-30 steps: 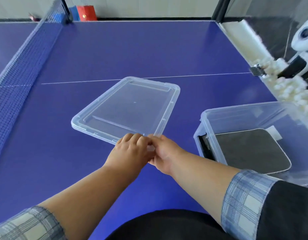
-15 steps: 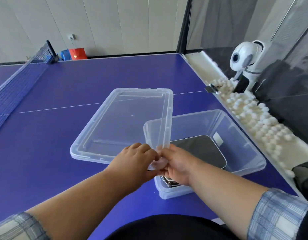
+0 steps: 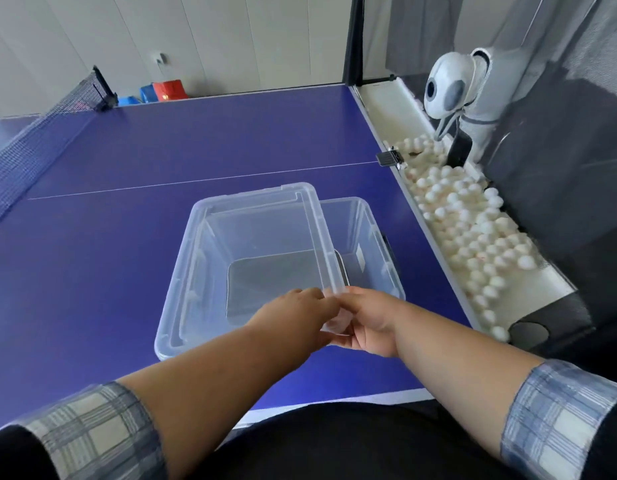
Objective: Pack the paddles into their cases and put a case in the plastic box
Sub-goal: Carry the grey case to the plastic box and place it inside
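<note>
Blue table (image 3: 161, 258) under pale wall panels, net (image 3: 26, 147) stretched along the far left. Right edge lined by a white tray (image 3: 386, 105) heaped with white balls (image 3: 473, 230); white ball machine (image 3: 452, 84) upright behind it, dark netting beyond. Red and blue boxes (image 3: 165, 91) on the floor past the far end. Near the front edge, clear plastic box (image 3: 376, 244), dark paddle case (image 3: 265, 282) flat on its bottom. Clear lid (image 3: 251, 216) over the box, shifted left, right part of the box uncovered. Left hand (image 3: 293, 315) and right hand (image 3: 365, 320) close together, both pinched on the lid's near right corner, forearms reaching forward, plaid cuffs (image 3: 559, 424) rolled back.
</note>
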### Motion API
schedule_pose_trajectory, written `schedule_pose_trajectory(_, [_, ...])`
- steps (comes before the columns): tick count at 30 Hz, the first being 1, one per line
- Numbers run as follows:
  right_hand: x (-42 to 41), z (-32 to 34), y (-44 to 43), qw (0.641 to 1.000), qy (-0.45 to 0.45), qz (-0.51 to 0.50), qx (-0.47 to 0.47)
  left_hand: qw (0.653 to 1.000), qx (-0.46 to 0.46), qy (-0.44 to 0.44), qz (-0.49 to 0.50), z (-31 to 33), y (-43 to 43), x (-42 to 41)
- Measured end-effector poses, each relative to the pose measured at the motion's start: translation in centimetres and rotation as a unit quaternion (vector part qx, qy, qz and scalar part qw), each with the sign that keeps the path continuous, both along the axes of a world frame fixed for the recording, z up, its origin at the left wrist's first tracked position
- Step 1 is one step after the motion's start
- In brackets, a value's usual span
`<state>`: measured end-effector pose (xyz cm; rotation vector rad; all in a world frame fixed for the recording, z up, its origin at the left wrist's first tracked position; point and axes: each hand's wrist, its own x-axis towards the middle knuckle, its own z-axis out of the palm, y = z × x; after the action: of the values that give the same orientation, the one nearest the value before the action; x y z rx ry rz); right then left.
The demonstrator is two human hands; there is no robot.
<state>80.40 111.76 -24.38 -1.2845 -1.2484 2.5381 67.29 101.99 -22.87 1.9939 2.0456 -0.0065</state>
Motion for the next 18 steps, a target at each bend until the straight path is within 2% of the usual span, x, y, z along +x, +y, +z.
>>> schedule_pose_trajectory(3, [1.3, -0.3, 0.4, 0.998, 0.011, -0.062, -0.027, 0.998, -0.027, -0.001, 0.049, 0.4, 2.7, 1.5])
schedule_pose_trajectory(6, [1.9, -0.8, 0.2, 0.981, 0.081, -0.138, -0.106, 0.996, -0.024, -0.007, 0.083, 1.1, 5.7, 2.9])
schedule_pose_trajectory(10, [3.5, -1.1, 1.1, 0.955, 0.162, -0.194, -0.157, 0.994, -0.005, 0.008, 0.109, 1.4, 9.2, 5.0])
schedule_pose_trajectory(13, [4.1, -1.2, 1.4, 0.943, 0.209, -0.192, -0.176, 0.985, 0.021, -0.049, 0.166, 1.8, 11.9, 5.9])
schedule_pose_trajectory(18, [4.0, -1.2, -0.1, 0.953, 0.178, -0.168, -0.177, 0.984, 0.034, -0.020, 0.173, 1.7, 17.0, 5.8])
